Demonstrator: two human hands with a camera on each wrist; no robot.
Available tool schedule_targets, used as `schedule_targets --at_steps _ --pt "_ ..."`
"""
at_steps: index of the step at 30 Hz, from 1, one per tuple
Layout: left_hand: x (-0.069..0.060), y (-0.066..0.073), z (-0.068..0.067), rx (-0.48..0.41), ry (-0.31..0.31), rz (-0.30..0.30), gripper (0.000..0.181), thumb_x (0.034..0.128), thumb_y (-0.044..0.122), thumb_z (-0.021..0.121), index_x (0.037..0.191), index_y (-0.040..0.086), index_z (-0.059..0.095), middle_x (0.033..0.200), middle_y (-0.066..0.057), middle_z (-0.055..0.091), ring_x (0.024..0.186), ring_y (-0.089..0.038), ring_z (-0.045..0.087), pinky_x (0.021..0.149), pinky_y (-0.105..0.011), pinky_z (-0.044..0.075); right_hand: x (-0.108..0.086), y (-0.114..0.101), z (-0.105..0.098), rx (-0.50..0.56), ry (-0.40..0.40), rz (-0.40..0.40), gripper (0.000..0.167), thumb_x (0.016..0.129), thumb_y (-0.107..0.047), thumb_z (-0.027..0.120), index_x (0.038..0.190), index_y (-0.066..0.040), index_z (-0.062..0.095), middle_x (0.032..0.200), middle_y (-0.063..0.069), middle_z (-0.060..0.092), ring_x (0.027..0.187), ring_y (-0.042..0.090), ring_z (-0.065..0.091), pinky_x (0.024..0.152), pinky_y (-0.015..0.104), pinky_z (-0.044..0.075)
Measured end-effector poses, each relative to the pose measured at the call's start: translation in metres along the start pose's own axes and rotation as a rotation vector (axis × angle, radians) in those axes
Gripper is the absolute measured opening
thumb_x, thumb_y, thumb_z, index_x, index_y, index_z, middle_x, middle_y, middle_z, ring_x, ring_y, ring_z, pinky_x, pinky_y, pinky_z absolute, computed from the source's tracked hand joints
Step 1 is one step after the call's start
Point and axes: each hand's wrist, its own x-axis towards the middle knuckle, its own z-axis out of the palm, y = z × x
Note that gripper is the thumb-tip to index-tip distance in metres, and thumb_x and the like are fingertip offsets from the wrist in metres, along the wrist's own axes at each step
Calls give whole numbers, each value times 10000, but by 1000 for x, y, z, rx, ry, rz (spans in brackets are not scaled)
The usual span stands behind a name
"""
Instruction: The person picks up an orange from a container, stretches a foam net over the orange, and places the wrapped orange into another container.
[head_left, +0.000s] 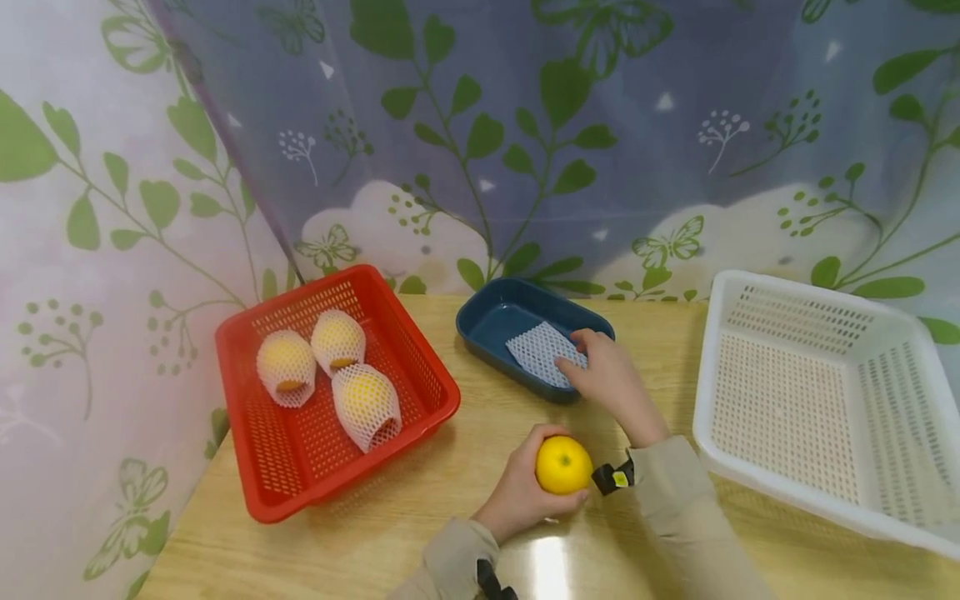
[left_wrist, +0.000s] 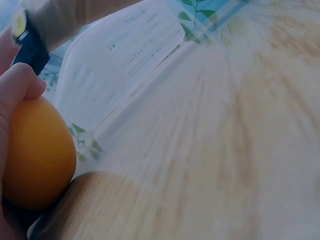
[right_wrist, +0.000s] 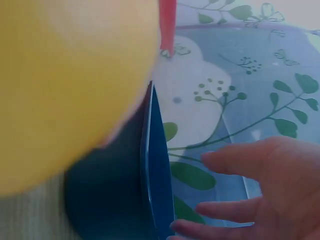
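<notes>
My left hand (head_left: 525, 487) holds a round yellow orange (head_left: 564, 465) over the table, thumb and fingers curled round its sides. In the left wrist view the orange (left_wrist: 40, 152) bulges out beside the thumb. Further back, my right hand (head_left: 611, 375) reaches over the dark blue tray (head_left: 480, 321). Its thumb and fingers stand apart at a flat white foam net sleeve (head_left: 543, 350) lying in the tray. From the right wrist, the right hand (right_wrist: 285, 190) shows spread fingers above the tray's rim; the sleeve is hidden there.
On the left, a red basket (head_left: 337, 479) contains several yellow fruits in white foam nets (head_left: 366, 404). A white basket (head_left: 780, 492) stands on the right. A leaf-patterned curtain (head_left: 450, 150) closes off the back of the wooden table (head_left: 405, 500).
</notes>
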Motion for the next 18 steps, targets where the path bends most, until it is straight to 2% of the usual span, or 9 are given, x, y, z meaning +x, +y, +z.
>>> schedule_targets --at_steps 5,10,14,18 --pt "-2 6 0 9 -3 -27 726 715 152 878 1325 117 485 1188 45 600 1013 -118 600 887 -318 509 21 0 2 -166 -140 36 628 924 -315 665 1377 83 489 1326 299 532 1194 480 496 1006 595 399" --pt "-2 26 -5 -13 -7 -9 680 716 72 855 1295 104 500 1192 9 603 1015 -113 595 893 -325 509 36 0 4 -273 -254 91 659 904 -333 688 1395 57 484 1377 293 499 1250 513 427 1053 647 294" --pt "-2 39 -8 -17 -10 -2 655 719 54 846 1276 115 508 1188 8 601 1010 -95 591 892 -319 510 43 3 5 -311 -331 137 587 898 -318 696 1337 37 534 1356 273 527 1269 520 403 1070 675 206" --pt "-2 42 -8 6 -1 6 653 710 52 849 1261 134 508 1173 7 602 998 -89 592 887 -315 513 46 8 9 -337 -354 154 449 891 -293 701 1209 6 596 1227 222 610 1177 492 482 1062 694 151"
